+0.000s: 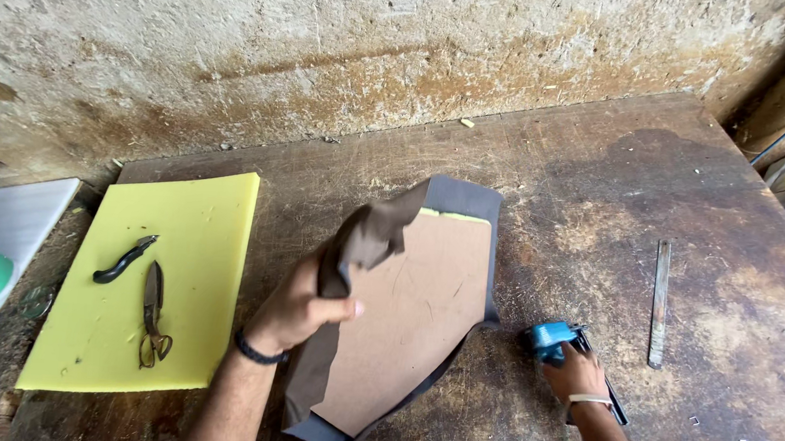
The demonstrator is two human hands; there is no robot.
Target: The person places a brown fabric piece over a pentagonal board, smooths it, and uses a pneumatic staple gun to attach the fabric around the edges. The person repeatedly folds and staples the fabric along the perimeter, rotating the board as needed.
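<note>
Left hand (299, 308) pinches the grey fabric (368, 237) folded over a brown board (408, 323); right hand (575, 371) grasps a blue stapler (552, 338) on the worn tabletop (652, 193).

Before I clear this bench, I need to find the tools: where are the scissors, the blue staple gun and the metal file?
scissors (154, 312), head view, on the blades near the pivot.
blue staple gun (550, 338), head view, on its blue body ahead of the right hand.
metal file (659, 302), head view, mid-length of the flat bar.
</note>
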